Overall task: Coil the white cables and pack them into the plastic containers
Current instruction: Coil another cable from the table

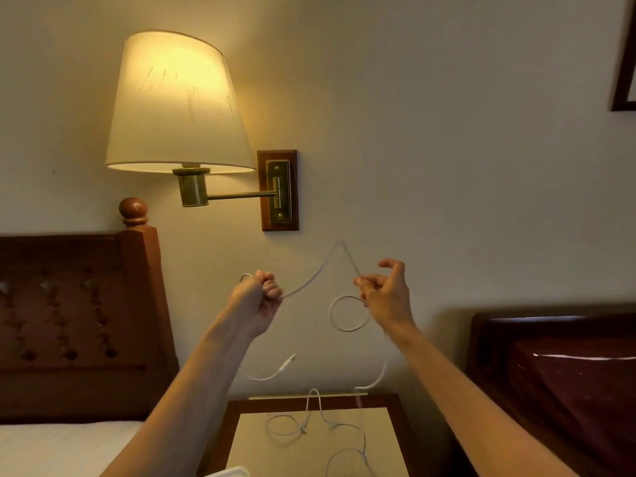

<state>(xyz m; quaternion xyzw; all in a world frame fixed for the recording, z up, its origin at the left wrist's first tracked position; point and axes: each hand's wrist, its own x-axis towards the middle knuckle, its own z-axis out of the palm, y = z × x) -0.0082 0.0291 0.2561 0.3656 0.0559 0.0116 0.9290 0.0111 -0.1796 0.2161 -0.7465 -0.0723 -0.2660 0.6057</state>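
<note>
Overhead, hands (323,294) stretch cable (318,271) sideways (peaked).

Cable (311,282): held up in front of the wall between the left hand (260,297) and the right hand (385,296), one loop hung below the right hand. Nightstand (395,404): placed beneath the hands, between two beds; loose cables (320,423) laid on it. Wall lamp (179,105): mounted above, left of the hands, over the headboard (75,315).
</note>
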